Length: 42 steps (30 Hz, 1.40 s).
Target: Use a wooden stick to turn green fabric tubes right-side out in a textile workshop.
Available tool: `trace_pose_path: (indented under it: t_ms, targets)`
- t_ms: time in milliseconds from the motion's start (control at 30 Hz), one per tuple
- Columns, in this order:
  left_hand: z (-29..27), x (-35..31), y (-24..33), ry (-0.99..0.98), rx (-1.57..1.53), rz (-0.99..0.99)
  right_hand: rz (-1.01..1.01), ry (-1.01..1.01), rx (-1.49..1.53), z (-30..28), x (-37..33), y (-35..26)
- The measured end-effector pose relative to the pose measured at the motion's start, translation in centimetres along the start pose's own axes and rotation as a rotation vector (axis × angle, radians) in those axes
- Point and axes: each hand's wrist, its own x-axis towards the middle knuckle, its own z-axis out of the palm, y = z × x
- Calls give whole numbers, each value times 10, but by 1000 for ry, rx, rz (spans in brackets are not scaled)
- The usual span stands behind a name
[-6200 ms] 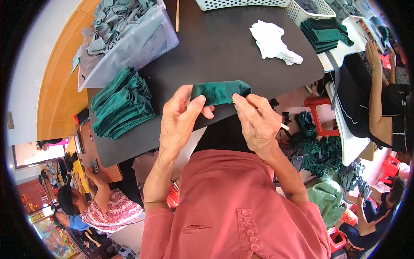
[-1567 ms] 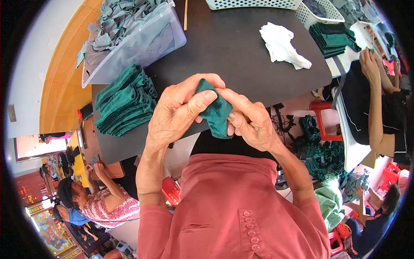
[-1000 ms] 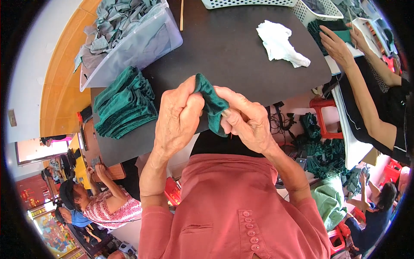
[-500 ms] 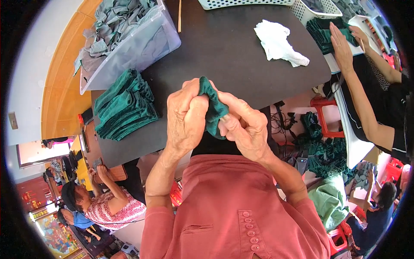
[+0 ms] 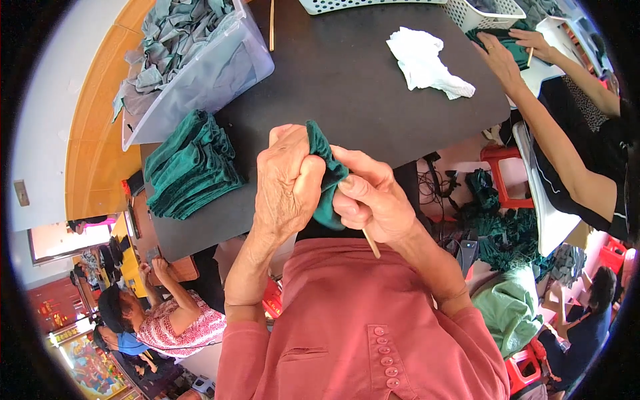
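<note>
Between my two hands, in front of my chest, is a small piece of dark green velvet fabric [image 5: 321, 143]. My left hand [image 5: 285, 183] is closed in a fist on its left side. My right hand [image 5: 377, 200] pinches the fabric between thumb and fingers. A thin wooden stick [image 5: 371, 244] pokes out below the right palm, its upper part hidden by the hand. Left of my hands, a folded pile of the same green velvet pieces [image 5: 192, 167] lies at the table's edge.
A clear plastic bin [image 5: 220, 77] heaped with grey-green cloth stands at the far left, near another thin stick [image 5: 271, 25]. A crumpled white cloth [image 5: 427, 63] lies on the dark table [image 5: 333, 80]. At right, a co-worker's hands [image 5: 503, 63] rest on green fabric beside a white basket [image 5: 490, 19].
The wooden stick below my right hand has come into view. My right fingers have curled in more, and the fabric hangs slightly lower. The co-worker's hands have spread apart.
</note>
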Motion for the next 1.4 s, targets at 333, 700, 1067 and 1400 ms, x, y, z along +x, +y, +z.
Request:
trace_pose_path:
  t_ms: [333,700,1067,1400]
  targets:
    - [9,3,3,-20,22,115,-968,257,-1198,-8,9,13]
    - [5,8,-1,-59,96,232,-900,314,-1253,-7,8,13]
    - [13,-1,0,-18,15,129,-1059,288,-1284,-18,9,11]
    - [5,8,-1,-65,-385,-19,-936,222,-1201,-13,7,11]
